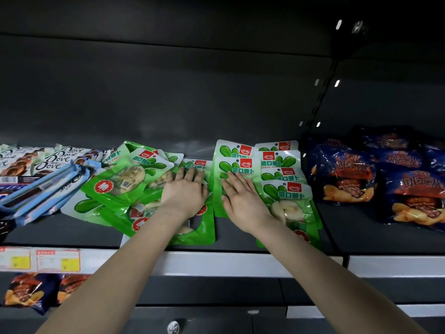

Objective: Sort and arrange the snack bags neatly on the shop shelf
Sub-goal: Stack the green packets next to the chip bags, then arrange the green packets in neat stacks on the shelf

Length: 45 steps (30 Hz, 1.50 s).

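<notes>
Green and white snack bags cover the middle of the dark shelf (240, 239). On the left they lie in a loose, skewed heap (120, 186). On the right they form two overlapping rows (280, 174). My left hand (184, 192) rests flat, fingers spread, on a green bag (199, 230) between the heap and the rows. My right hand (243, 201) lies flat on the front bag of the left row (231, 165). Neither hand grips anything.
Dove chocolate bags (45, 162) and pale blue packets (41, 194) lie at the left end. Dark blue crisp bags (346, 174) stand on the neighbouring shelf at the right. Price labels (57, 260) sit on the shelf's front rail, with more crisp bags (26, 292) on the shelf below.
</notes>
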Motion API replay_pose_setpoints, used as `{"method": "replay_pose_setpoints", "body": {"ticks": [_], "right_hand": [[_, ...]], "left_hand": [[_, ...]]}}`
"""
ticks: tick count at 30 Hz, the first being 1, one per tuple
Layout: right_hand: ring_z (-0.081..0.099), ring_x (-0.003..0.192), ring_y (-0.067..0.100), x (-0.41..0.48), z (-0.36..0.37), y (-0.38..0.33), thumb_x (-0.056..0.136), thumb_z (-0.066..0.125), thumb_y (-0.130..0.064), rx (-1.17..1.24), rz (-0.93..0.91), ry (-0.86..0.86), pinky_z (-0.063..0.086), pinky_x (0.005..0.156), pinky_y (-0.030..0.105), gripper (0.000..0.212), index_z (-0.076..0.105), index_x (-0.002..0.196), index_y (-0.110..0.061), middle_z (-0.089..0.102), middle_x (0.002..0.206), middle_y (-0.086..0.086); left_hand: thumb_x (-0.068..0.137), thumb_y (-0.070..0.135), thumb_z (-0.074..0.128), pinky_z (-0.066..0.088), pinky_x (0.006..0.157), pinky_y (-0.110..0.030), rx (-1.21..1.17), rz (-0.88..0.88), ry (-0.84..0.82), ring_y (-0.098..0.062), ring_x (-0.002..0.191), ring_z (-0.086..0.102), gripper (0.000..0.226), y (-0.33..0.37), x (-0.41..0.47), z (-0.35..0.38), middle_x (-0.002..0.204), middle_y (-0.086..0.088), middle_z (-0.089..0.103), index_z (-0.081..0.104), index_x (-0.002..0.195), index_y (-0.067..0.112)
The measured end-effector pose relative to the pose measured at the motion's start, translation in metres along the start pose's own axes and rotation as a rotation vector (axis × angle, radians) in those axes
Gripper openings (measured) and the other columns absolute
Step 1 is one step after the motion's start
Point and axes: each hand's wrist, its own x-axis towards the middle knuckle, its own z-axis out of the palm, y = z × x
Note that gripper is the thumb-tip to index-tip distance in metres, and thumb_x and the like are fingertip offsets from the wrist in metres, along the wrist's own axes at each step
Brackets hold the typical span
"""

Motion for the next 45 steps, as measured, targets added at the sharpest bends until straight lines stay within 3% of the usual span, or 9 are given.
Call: {"method": "replay_pose_setpoints", "body": {"ticks": [6, 10, 13, 16, 22, 30, 37, 45], "right_hand": [[0.008, 0.145, 0.021, 0.001, -0.003, 0.001, 0.100, 0.028, -0.035, -0.053, -0.006, -0.018, 0.000, 0.117, 0.033, 0.053, 0.024, 0.149, -0.014, 0.014, 0.158, 0.007], [0.005, 0.145, 0.020, 0.003, -0.008, 0.002, 0.100, 0.028, -0.035, -0.029, 0.007, -0.066, -0.004, 0.116, 0.032, 0.053, 0.024, 0.149, -0.014, 0.011, 0.158, 0.006], [0.006, 0.145, 0.020, 0.006, -0.014, -0.002, 0.101, 0.027, -0.036, 0.033, 0.033, -0.062, -0.009, 0.114, 0.035, 0.052, 0.025, 0.148, -0.015, 0.012, 0.158, 0.006], [0.008, 0.145, 0.019, 0.010, -0.018, -0.010, 0.100, 0.029, -0.033, 0.071, 0.026, 0.049, -0.014, 0.111, 0.037, 0.050, 0.026, 0.148, -0.017, 0.014, 0.157, 0.006], [0.006, 0.144, 0.022, 0.026, -0.021, -0.038, 0.099, 0.034, -0.033, 0.140, -0.015, 0.113, -0.004, 0.114, 0.042, 0.050, 0.026, 0.147, -0.022, 0.008, 0.158, 0.000], [0.005, 0.145, 0.018, 0.063, -0.014, -0.091, 0.099, 0.035, -0.032, 0.197, -0.197, 0.079, -0.008, 0.115, 0.043, 0.051, 0.027, 0.147, -0.017, 0.009, 0.158, 0.003], [0.002, 0.146, 0.021, 0.092, -0.007, -0.135, 0.091, 0.047, -0.046, 0.125, -0.342, -0.021, -0.013, 0.112, 0.043, 0.073, 0.015, 0.150, -0.017, 0.002, 0.159, 0.004], [-0.006, 0.144, 0.034, 0.105, 0.002, -0.174, 0.076, 0.053, -0.070, 0.042, -0.369, -0.276, -0.005, 0.114, 0.052, 0.107, -0.001, 0.151, -0.016, -0.002, 0.158, 0.012]], "left_hand": [[0.098, 0.042, 0.023, 0.012, 0.115, -0.048, 0.003, -0.010, -0.004, -0.028, 0.144, 0.014, 0.055, 0.000, 0.002, 0.001, 0.157, -0.004, 0.018, 0.019, 0.149, 0.021], [0.097, 0.041, 0.027, 0.014, 0.114, -0.048, -0.018, -0.011, -0.025, -0.028, 0.143, 0.017, 0.055, 0.000, 0.002, -0.004, 0.156, -0.003, 0.021, 0.022, 0.148, 0.023], [0.097, 0.035, 0.033, 0.015, 0.116, -0.043, -0.263, -0.029, -0.043, -0.027, 0.144, 0.018, 0.055, -0.005, 0.005, -0.017, 0.157, -0.006, 0.020, 0.020, 0.149, 0.022], [0.098, 0.026, 0.038, 0.022, 0.113, -0.033, -0.502, -0.045, 0.056, -0.027, 0.141, 0.026, 0.051, -0.014, 0.000, -0.030, 0.154, -0.010, 0.027, 0.028, 0.147, 0.015], [0.096, 0.028, 0.042, 0.015, 0.117, -0.040, -0.355, -0.125, 0.117, -0.027, 0.139, 0.029, 0.050, -0.041, -0.023, -0.031, 0.152, -0.008, 0.030, 0.036, 0.144, 0.018], [0.095, 0.031, 0.043, 0.014, 0.116, -0.043, -0.327, -0.278, 0.156, -0.025, 0.137, 0.030, 0.044, -0.103, -0.061, -0.025, 0.149, -0.006, 0.037, 0.044, 0.137, 0.019], [0.097, 0.034, 0.039, 0.015, 0.115, -0.044, -0.338, -0.406, 0.143, -0.023, 0.137, 0.030, 0.045, -0.142, -0.088, -0.018, 0.148, -0.005, 0.038, 0.042, 0.139, 0.017], [0.090, 0.008, 0.042, 0.035, 0.106, -0.038, -0.501, -0.467, 0.229, -0.032, 0.130, 0.041, 0.048, -0.158, -0.100, -0.018, 0.145, -0.011, 0.040, 0.043, 0.138, 0.010]]}}
